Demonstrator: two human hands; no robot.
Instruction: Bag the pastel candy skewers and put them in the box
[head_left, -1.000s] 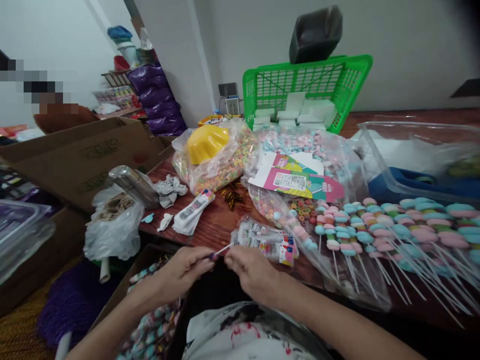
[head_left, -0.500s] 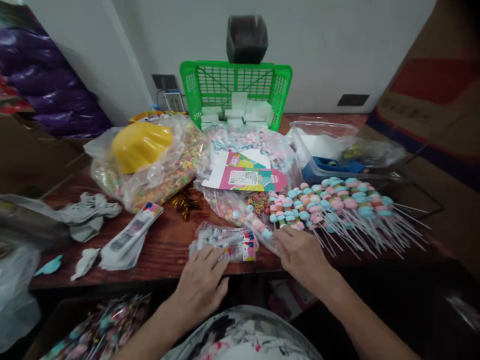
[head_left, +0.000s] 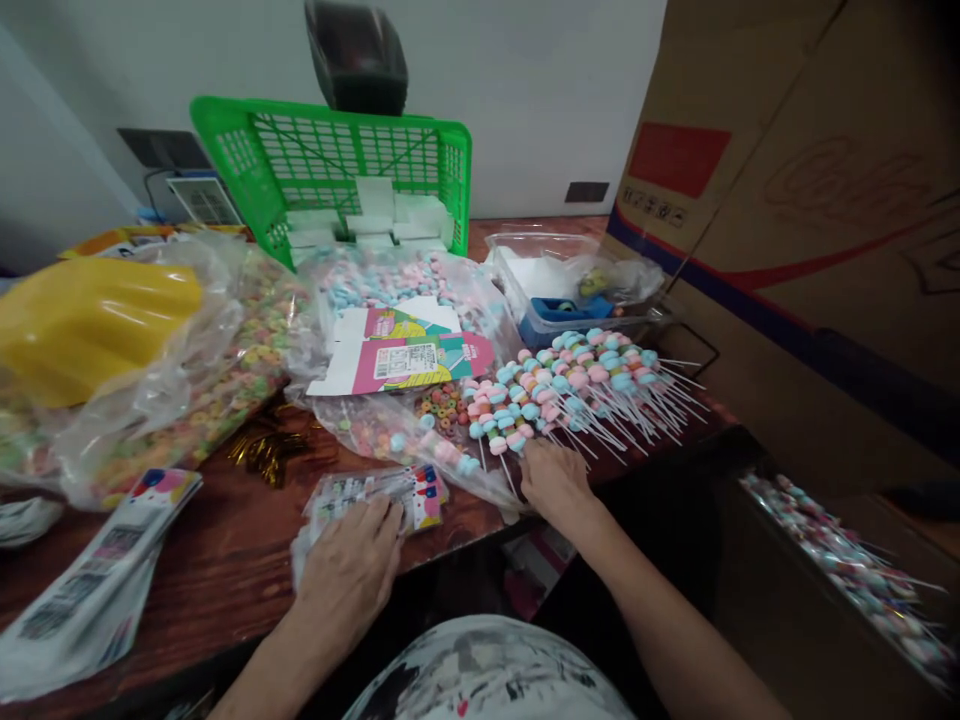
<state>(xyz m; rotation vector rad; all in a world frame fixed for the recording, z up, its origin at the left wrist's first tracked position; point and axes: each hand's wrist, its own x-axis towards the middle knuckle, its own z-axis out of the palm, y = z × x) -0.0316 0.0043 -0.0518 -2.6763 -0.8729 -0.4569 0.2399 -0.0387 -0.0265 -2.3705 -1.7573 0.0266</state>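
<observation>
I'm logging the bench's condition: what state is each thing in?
Clear packets: loosely piled, partly covered
Left hand: resting on the packets
Candy skewers: heaped, candy threaded on white sticks
Right hand: at the nearest sticks, grip hidden
Green basket: open side facing the camera, holding white pieces
Pink printed card: lying on the marshmallow bag
Cardboard box: standing upright

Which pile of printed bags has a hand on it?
The pile of printed bags under the left hand. The other pile, fanned out farther left, has no hand on it.
</observation>
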